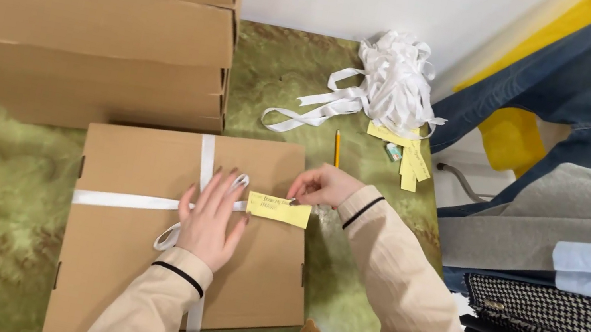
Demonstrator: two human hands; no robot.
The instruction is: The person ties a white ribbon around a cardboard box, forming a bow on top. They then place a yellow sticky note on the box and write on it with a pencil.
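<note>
While the left hand (209,217) lies flat on ribboned cardboard box (181,239), right hand (323,186) seemingly pinches yellow paper tag (279,209).

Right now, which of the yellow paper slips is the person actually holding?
The yellow slip lying on the flat cardboard box, pinched at its right end by the right hand. The other yellow slips lie loose farther back, beside the pile of white ribbon.

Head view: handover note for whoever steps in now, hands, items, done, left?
Left hand: flat on the white ribbon crossing atop the flat cardboard box.
Right hand: pinching the yellow tag at the crossing.
Done: ribbon wrapped both ways round the box.
Left: tag looks not yet fixed.
Spare ribbon pile, pencil and more tags lie beyond.
</note>
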